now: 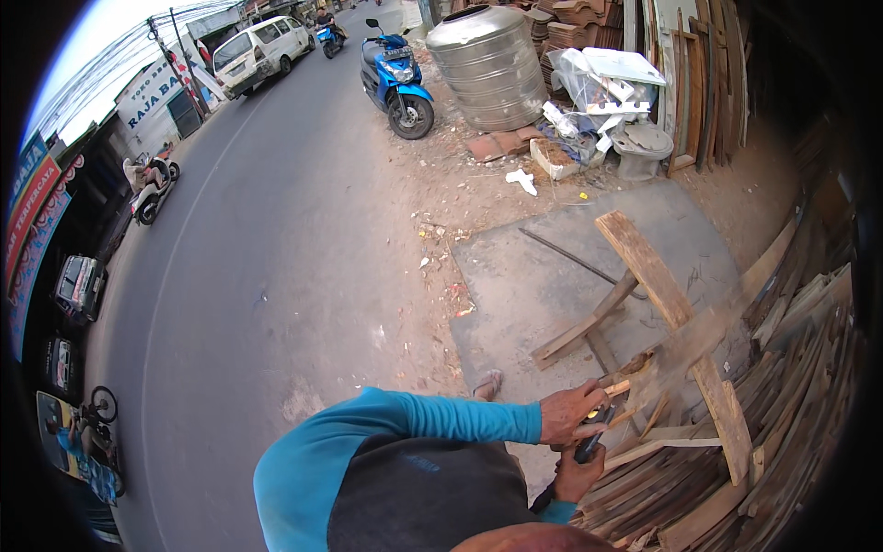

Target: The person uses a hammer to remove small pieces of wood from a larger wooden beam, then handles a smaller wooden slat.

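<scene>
Tool head lost in motion blur, left hand (572,411) clenched on a wooden handle (618,388), right hand (579,476) just below gripping a dark-handled tool (589,445), both beside the tilted plank frame (664,304) at the scrap wood pile's (791,405) edge, on the concrete slab (543,276)

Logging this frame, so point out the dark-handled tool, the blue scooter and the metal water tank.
dark-handled tool (589,447): head view, on the black grip between the two hands.
blue scooter (394,78): head view, on its blue body panel.
metal water tank (483,64): head view, on its ribbed side wall.
</scene>
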`<action>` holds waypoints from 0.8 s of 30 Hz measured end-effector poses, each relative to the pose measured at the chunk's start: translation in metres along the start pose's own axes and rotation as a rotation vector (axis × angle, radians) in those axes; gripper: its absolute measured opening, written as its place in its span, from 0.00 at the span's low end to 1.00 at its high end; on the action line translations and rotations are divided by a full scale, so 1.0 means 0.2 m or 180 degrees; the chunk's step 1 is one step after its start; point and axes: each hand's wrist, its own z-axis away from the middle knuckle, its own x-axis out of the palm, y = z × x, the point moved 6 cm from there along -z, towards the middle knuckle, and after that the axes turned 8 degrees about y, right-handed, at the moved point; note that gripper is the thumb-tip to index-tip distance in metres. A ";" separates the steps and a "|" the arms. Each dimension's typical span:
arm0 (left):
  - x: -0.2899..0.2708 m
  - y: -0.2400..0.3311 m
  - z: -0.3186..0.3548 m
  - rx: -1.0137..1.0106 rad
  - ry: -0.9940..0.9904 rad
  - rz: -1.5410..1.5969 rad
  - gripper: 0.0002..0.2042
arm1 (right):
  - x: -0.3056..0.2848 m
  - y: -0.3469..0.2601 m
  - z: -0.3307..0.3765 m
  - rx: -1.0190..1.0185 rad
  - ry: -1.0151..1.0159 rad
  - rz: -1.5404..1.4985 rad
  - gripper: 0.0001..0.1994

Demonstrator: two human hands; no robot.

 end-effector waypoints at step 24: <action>-0.14 -0.27 -0.06 -0.0103 -0.0785 -0.0405 0.29 | -0.03 -0.07 0.00 0.0131 -0.0158 -0.0199 0.13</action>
